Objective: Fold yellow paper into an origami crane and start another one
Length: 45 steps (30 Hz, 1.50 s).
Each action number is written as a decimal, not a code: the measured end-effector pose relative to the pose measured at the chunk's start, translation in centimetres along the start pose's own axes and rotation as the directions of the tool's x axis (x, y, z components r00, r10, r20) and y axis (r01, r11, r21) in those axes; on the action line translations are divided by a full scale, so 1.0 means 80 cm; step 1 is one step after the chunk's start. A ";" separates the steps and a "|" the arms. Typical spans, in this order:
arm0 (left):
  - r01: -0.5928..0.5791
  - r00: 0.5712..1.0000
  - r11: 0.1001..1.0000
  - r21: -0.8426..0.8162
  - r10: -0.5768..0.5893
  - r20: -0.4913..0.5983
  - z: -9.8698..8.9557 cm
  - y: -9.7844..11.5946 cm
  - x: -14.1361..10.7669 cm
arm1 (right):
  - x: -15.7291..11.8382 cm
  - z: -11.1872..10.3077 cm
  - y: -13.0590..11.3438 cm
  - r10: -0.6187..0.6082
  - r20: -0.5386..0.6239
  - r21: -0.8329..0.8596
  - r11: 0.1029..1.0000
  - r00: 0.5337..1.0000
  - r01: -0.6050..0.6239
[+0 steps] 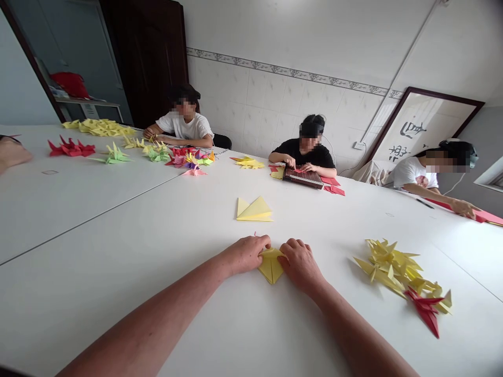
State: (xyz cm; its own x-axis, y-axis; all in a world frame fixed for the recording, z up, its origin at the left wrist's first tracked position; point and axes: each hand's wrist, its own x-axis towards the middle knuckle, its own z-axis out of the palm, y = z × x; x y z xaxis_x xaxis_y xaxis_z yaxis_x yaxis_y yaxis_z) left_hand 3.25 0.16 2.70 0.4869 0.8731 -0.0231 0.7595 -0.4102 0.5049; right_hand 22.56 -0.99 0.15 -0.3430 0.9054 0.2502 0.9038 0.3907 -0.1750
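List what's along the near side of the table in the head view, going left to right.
Left hand, folded yellow paper, right hand, yellow paper cranes.

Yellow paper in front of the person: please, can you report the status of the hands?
Left hand and right hand gripping folded yellow paper. Another folded yellow sheet ahead, apart. Yellow paper cranes to the right.
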 end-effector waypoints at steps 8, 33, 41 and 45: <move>-0.136 0.971 0.990 0.024 0.138 -0.197 0.014 0.007 0.006 | -0.014 -0.007 0.002 0.054 -0.050 0.083 0.995 0.997 -0.050; 0.007 0.904 0.998 -0.062 -0.033 -0.427 0.056 0.015 0.027 | -0.020 0.005 -0.021 0.319 -0.086 0.352 0.896 0.944 -0.271; 0.017 0.910 0.998 -0.053 -0.037 -0.413 0.054 0.015 0.025 | -0.037 -0.003 -0.017 0.153 -0.040 0.490 0.864 0.987 -0.114; 0.014 0.914 0.998 -0.066 -0.039 -0.404 0.054 0.015 0.025 | -0.042 -0.001 -0.016 0.001 -0.053 0.388 0.922 0.999 0.019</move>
State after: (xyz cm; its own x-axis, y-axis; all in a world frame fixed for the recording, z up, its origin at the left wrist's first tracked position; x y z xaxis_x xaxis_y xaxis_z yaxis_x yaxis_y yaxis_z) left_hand 7.01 0.30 -0.46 0.2411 0.9205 0.3074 0.7359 -0.3799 0.5604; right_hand 22.57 -4.56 -0.42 -0.3278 0.8959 0.2999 0.7268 0.4419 -0.5258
